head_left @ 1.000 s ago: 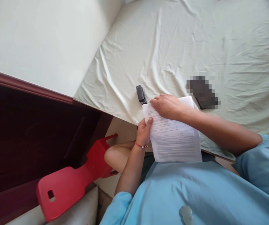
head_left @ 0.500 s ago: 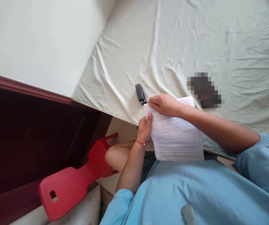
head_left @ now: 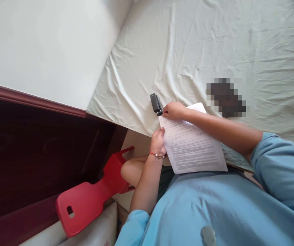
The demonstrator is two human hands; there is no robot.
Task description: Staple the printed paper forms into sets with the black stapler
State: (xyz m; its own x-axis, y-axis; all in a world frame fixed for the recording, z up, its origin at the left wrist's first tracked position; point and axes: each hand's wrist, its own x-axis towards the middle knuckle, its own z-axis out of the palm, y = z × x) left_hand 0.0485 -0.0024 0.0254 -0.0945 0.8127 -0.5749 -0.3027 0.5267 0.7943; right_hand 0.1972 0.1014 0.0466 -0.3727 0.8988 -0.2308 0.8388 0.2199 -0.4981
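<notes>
Stapler [head_left: 156, 104] crowds the right hand [head_left: 173, 110]!
It's just left of the fingertips; beyond the knuckles, open cloth [head_left: 149, 65] gives passage, a dark blurred object [head_left: 227, 99] the obstacle off to the right.

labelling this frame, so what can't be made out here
Paper: head view, print too small to read.
Left hand: head view, most fingers hidden behind the paper.
Dark thing: head view, blurred by pixelation.
Chair: head view, partly hidden by the leg.
</notes>
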